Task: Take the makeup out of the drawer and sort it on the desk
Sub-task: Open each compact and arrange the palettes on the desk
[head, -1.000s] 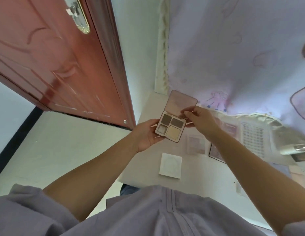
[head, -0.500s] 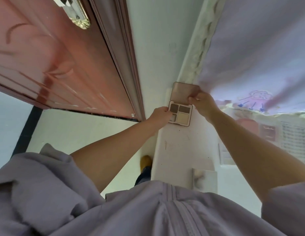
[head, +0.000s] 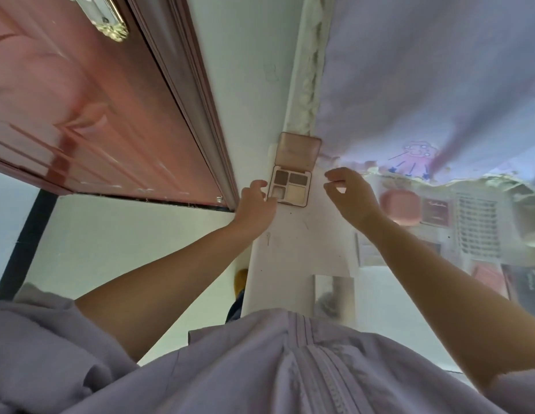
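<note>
Where desk ends, open palette

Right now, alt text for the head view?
An open four-pan eyeshadow palette lies on the white desk near its far edge. The left hand touches its near left corner; the right hand hovers apart, empty. More makeup, blurred, lies to the right.

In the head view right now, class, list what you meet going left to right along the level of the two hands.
Red door → left hand → open eyeshadow palette → right hand → pink case → dark red palette.
</note>
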Motion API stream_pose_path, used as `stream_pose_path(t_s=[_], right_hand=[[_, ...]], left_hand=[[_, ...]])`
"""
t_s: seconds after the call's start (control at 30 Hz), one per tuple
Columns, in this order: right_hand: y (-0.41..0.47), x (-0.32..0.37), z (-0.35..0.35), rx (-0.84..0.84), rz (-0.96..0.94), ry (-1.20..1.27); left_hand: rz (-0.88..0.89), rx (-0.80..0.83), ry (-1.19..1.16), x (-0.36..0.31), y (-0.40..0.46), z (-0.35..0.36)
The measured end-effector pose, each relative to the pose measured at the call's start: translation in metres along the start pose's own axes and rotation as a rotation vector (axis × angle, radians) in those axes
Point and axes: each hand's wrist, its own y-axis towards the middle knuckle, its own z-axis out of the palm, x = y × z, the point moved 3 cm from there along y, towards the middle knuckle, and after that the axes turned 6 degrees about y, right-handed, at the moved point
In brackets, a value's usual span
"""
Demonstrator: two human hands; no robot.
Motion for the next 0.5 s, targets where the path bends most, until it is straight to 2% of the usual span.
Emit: stream_pose_path(t_s=[0.07,0.2,0.3,0.37,0.5], right_hand=[[-0.037,-0.007,-0.007,0.068,-0.084,-0.074],[-0.120,-0.036,-0.010,0.324,-0.244,-0.280],[-0.162,-0.069,-0.001,0.515,-0.374,-0.588],[-0.174,-0.083,0.005,0.524,-0.413,-0.644],[-0.179,-0.086,0.013,0.378,-0.464,-0.669]], left_hand=[[0.021,0.051,-0.037,0.004,-0.023,0.013],[0.029,0.327,0.098,0.024,-0.074,0.064],[0.022,0.328,0.109,0.036,-0.102,0.096],[0.029,0.243,0.075,0.038,-0.114,0.105],[-0.008,0.170,-0.054,0.041,-0.134,0.115]])
